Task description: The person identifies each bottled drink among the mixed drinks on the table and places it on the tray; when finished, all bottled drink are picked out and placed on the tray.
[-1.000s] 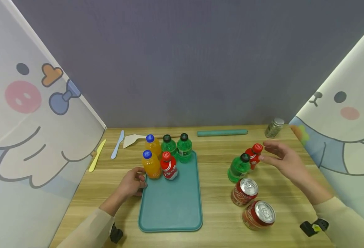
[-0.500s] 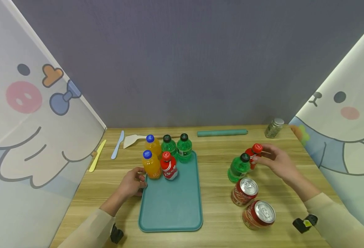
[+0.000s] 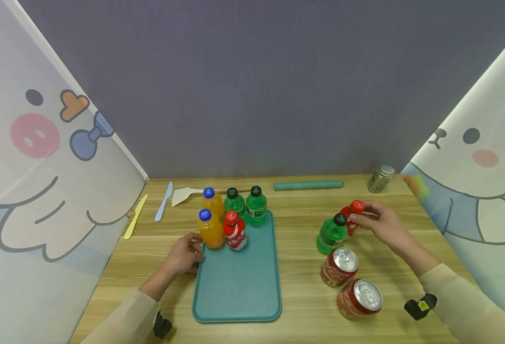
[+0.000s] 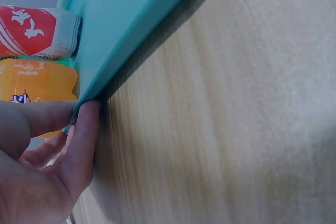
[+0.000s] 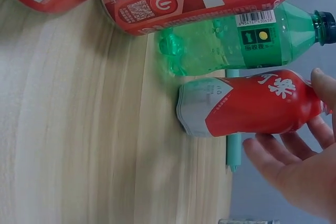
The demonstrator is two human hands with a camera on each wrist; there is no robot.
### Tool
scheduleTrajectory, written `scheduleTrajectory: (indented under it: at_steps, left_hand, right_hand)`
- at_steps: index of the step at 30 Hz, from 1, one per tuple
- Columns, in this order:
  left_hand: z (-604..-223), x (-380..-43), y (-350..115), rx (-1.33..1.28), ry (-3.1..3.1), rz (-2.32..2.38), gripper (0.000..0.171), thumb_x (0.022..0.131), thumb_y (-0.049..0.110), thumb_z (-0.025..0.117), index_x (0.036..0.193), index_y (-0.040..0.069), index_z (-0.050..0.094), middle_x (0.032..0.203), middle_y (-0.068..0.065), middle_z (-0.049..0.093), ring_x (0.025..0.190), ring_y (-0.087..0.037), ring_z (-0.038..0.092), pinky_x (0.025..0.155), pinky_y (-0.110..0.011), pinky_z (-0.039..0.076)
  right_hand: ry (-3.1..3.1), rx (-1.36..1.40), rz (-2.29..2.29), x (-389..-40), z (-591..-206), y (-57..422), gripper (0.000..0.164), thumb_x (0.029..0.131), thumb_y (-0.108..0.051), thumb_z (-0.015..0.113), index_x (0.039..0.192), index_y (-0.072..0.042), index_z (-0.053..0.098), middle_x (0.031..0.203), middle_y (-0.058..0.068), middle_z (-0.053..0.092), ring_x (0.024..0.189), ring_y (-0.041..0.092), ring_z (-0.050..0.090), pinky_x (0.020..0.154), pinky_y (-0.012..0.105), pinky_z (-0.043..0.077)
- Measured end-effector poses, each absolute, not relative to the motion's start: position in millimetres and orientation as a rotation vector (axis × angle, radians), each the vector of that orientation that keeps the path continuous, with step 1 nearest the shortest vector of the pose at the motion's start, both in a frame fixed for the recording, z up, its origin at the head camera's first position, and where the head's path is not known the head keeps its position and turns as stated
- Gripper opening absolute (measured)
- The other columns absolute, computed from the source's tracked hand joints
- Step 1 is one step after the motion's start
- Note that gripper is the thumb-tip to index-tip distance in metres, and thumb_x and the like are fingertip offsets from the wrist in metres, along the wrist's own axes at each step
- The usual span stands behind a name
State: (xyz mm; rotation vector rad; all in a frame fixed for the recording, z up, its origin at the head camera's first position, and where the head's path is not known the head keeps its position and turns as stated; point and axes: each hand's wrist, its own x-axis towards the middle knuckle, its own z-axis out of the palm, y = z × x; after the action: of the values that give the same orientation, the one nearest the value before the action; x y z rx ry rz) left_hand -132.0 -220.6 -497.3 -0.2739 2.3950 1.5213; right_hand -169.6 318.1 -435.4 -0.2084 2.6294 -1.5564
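Note:
My left hand [image 3: 182, 254] pinches the left rim of a teal tray [image 3: 237, 291]; in the left wrist view, thumb and finger meet at the tray's edge. Towards the tray's far end stand two orange-drink bottles with blue caps, the nearer orange bottle [image 3: 211, 233] by my fingers, a red-labelled bottle [image 3: 235, 234] and two green bottles, one green bottle [image 3: 256, 206] on the right. My right hand [image 3: 385, 224] grips another red-labelled bottle [image 5: 257, 103] near its neck, thumb on one side and fingers round the other. That bottle stands upright beside a green bottle [image 3: 332, 234].
Two red cans, a farther can [image 3: 339, 267] and a nearer can [image 3: 359, 300], stand right of the tray. Along the back lie a teal rod [image 3: 308, 185] and a white spatula [image 3: 184, 194]. A glass jar [image 3: 380, 179], blue knife [image 3: 164, 201] and yellow knife [image 3: 135, 217] sit farther out.
My right hand has moved left to the red-labelled bottle and its fingers have closed round the upper part. My left hand has stayed at the tray's rim.

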Motion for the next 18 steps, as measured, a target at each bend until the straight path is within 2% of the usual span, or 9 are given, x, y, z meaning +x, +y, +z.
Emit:
scheduleTrajectory:
  at_steps: [4,8,18]
  left_hand:
    - [-496.8,-131.9,-220.6,-0.273,2.394,1.526,0.057,0.081,-0.016,0.067,0.135,-0.002,0.052,0.096,-0.013,0.052,0.073,-0.023,0.059,0.055,-0.041,0.062]
    - [-495.6,-131.9,-220.0,-0.267,2.394,1.527,0.057,0.081,-0.016,0.067,0.134,-0.002,0.051,0.096,-0.013,0.053,0.072,-0.022,0.058,0.054,-0.041,0.061]
    - [-495.4,-130.7,-219.7,-0.259,2.392,1.524,0.057,0.081,-0.015,0.067,0.134,-0.003,0.052,0.096,-0.013,0.052,0.073,-0.022,0.058,0.054,-0.041,0.061]
  right_hand:
    - [2.573,-0.244,-1.668,-171.1,-438.9,318.4,0.045,0.1,-0.021,0.069,0.133,0.006,0.055,0.112,-0.015,0.067,0.103,-0.005,0.066,0.081,0.029,0.063]
    - [2.525,-0.253,-1.76,-171.9,-442.1,318.7,0.04,0.099,-0.014,0.069,0.131,0.008,0.056,0.108,-0.016,0.068,0.098,-0.001,0.07,0.078,0.031,0.064]
    - [2.522,-0.195,-1.863,-172.1,-446.5,322.9,0.033,0.096,-0.011,0.073,0.126,0.0,0.064,0.105,-0.016,0.072,0.093,0.003,0.073,0.076,0.032,0.064]
